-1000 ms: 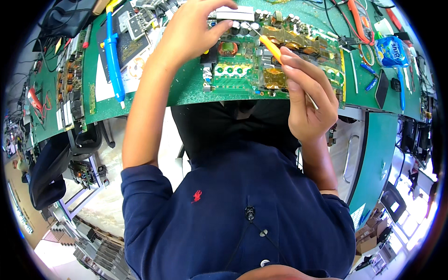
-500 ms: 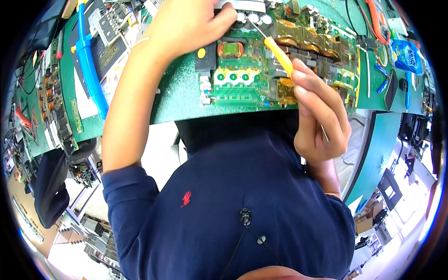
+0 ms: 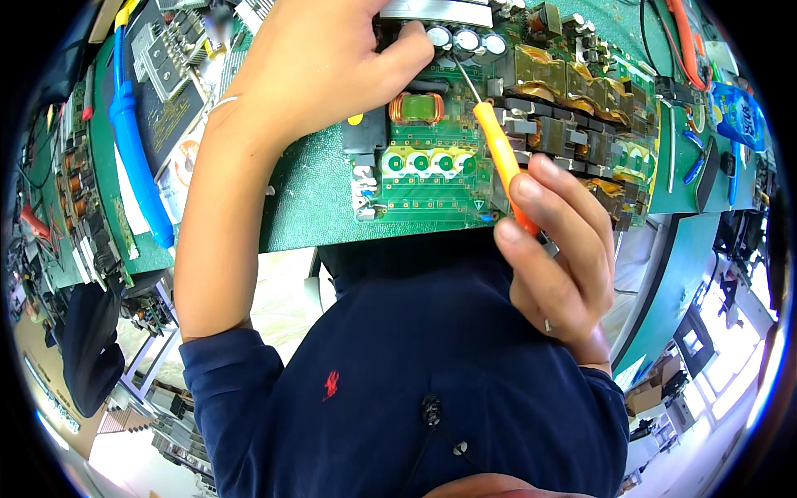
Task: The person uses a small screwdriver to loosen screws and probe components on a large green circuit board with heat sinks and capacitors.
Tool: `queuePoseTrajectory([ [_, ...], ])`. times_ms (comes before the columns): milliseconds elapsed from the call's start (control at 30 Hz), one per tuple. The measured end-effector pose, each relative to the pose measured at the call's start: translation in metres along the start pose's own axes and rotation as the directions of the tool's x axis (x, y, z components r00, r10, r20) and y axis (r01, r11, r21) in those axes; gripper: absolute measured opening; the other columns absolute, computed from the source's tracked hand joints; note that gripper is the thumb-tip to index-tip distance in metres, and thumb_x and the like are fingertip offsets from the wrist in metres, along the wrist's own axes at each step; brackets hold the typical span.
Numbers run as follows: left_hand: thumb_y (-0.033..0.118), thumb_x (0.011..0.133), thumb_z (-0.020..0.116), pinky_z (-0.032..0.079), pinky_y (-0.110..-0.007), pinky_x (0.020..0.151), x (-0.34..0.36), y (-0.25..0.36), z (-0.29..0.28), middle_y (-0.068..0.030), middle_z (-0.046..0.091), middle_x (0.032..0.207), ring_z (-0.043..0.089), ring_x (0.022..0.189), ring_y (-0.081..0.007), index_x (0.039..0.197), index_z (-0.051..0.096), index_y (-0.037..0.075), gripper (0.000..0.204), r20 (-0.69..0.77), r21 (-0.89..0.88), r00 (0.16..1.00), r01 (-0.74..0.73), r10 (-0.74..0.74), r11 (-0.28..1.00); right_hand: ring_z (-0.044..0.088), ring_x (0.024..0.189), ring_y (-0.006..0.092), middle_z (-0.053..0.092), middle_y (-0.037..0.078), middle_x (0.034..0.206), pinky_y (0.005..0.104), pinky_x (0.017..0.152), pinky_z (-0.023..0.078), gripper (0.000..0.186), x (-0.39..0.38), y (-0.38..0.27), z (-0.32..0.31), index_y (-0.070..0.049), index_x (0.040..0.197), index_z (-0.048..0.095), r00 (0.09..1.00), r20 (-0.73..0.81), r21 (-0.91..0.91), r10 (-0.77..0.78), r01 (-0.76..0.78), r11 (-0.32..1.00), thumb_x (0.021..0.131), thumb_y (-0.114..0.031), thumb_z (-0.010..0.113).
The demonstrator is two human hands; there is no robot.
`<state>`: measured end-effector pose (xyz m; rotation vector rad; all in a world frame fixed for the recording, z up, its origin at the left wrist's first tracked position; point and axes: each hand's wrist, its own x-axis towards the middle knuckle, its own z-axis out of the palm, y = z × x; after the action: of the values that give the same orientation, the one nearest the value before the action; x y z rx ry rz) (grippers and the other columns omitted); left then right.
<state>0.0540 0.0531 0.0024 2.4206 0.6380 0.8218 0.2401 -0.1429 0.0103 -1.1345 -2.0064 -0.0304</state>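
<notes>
A green circuit board crowded with parts lies at the front edge of the bench. My left hand reaches over its far left, thumb pressed beside a row of round capacitors under a silver metal bar; its other fingers are hidden. With fingertips on the end of the handle, my right hand holds a screwdriver with an orange-yellow handle. Its thin shaft slants up to the capacitors, the tip close to their lower edge. A small bit of metal shows at my right palm, too little to name.
On the left lie a blue tool with a cable and parts with heat sinks. Another populated board stands farther left. At right are red-orange cables, a blue packet and small blue-handled pliers.
The board sits slightly lower and to the right in view. My right hand has slid down toward the handle's end, its fingers more spread; the screwdriver stands a bit steeper, tip still at the capacitors.
</notes>
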Motion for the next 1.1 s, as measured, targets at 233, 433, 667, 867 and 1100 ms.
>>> queuePoseTrajectory([
  [233,0.003,0.076,0.065,0.055,-0.036,0.081,0.0,-0.001,0.001,-0.0166,0.07,0.094,0.07,0.086,-0.0309,0.113,0.067,0.0,0.037,-0.044,-0.063,0.997,0.056,-0.059,0.996,0.052,0.075,0.0168,0.061,0.003,0.096,0.0308,0.065,0.042,0.044,0.002,-0.008,0.003,-0.012,0.113,0.08,0.995,0.052,-0.163,0.083,-0.074,0.984,0.07,-0.011,0.081],
  [433,0.005,0.076,0.066,0.055,-0.036,0.083,0.0,0.0,0.002,-0.0158,0.072,0.092,0.072,0.087,-0.0294,0.112,0.068,0.001,0.036,-0.069,0.037,0.996,0.053,-0.05,0.998,0.056,0.073,0.0175,0.058,0.001,0.084,0.0335,0.066,0.041,0.044,0.013,-0.016,0.01,-0.008,0.119,0.077,0.958,0.227,-0.132,0.176,-0.148,0.98,0.077,-0.021,0.078],
  [667,0.007,0.077,0.066,0.055,-0.036,0.082,-0.001,0.0,0.002,-0.0162,0.072,0.091,0.072,0.086,-0.03,0.11,0.069,0.001,0.034,-0.084,0.024,0.996,0.041,-0.039,0.999,0.056,0.076,0.0207,0.059,0.001,0.084,0.0349,0.068,0.04,0.046,0.019,-0.018,0.035,-0.011,0.113,0.079,0.987,0.106,-0.077,0.117,-0.11,0.991,0.068,-0.02,0.085],
  [867,0.009,0.076,0.066,0.055,-0.036,0.082,0.0,-0.001,0.005,-0.0172,0.072,0.09,0.072,0.086,-0.0308,0.108,0.068,0.0,0.033,-0.126,-0.023,0.992,0.018,-0.021,1.0,0.057,0.076,0.0222,0.059,0.002,0.084,0.0354,0.068,0.042,0.049,0.024,-0.019,0.039,-0.011,0.111,0.08,0.988,0.085,-0.051,0.126,-0.122,0.991,0.062,-0.013,0.086],
  [1100,0.01,0.075,0.067,0.055,-0.036,0.082,-0.004,0.003,0.003,-0.0175,0.071,0.091,0.071,0.087,-0.032,0.107,0.068,0.001,0.033,-0.12,-0.03,0.992,0.024,-0.027,0.999,0.059,0.079,0.026,0.062,0.005,0.089,0.0385,0.072,0.046,0.05,0.019,-0.013,0.012,-0.012,0.114,0.079,0.964,0.182,-0.053,0.193,-0.186,0.981,0.065,-0.007,0.084],
])
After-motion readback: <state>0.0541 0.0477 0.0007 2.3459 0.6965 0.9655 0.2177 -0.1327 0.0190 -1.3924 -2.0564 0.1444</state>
